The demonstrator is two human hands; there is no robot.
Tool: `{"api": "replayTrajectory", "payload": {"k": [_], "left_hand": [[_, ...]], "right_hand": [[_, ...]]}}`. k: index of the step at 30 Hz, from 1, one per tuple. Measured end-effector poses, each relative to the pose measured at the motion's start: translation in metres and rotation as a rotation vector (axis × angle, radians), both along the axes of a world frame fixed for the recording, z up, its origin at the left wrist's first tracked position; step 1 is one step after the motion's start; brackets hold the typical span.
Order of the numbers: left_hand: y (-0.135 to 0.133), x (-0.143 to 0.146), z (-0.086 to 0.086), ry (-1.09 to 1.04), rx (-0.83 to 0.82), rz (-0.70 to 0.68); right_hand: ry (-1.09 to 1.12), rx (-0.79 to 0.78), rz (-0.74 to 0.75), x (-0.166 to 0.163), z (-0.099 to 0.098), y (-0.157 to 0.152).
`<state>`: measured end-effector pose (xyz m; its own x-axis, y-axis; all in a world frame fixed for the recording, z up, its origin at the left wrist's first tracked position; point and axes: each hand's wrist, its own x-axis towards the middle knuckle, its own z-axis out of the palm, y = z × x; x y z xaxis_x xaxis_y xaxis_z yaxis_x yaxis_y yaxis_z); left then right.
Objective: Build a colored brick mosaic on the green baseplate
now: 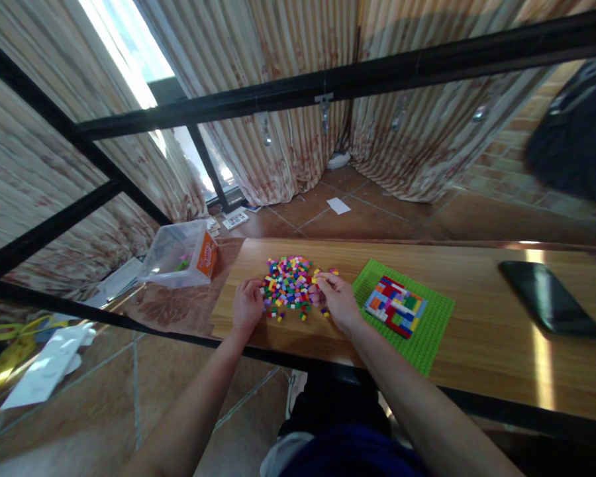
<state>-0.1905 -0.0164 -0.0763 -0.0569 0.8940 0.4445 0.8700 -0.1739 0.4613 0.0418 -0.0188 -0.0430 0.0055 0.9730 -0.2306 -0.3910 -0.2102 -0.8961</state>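
Note:
A loose heap of small multicoloured toy bricks [289,283] lies on the wooden tabletop between my hands. At the heap's left edge rests my left hand [249,303], its fingers curled in; what they hold, if anything, is hidden. My right hand [334,297] is on the other side of the heap, thumb and fingers pinched at a small yellow brick [319,279]. Just right of that hand lies a green studded baseplate [434,324]. On it sits a flat, roughly square patchwork of bricks [396,306] in red, blue, white, yellow and other colours.
A dark glossy tablet or phone [551,298] lies on the right of the tabletop [481,278]. Beyond the left end stands a clear plastic box [171,255] with an orange label and a few pieces inside. Black metal bars [278,106] cross in front of curtains.

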Motion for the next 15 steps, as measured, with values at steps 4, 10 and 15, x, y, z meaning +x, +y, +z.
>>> {"api": "replayTrajectory", "payload": {"k": [4,10,15], "left_hand": [[0.000,0.000,0.001,0.005,-0.001,-0.003],[-0.001,0.000,0.003,0.000,0.007,-0.014],[0.000,0.000,0.004,0.008,0.008,-0.003]], "right_hand": [[-0.239,0.065,-0.008,0.001,-0.005,0.005],[-0.342,0.083,-0.001,0.006,-0.005,0.009],[-0.311,0.125,-0.023,0.011,0.002,-0.005]]}}
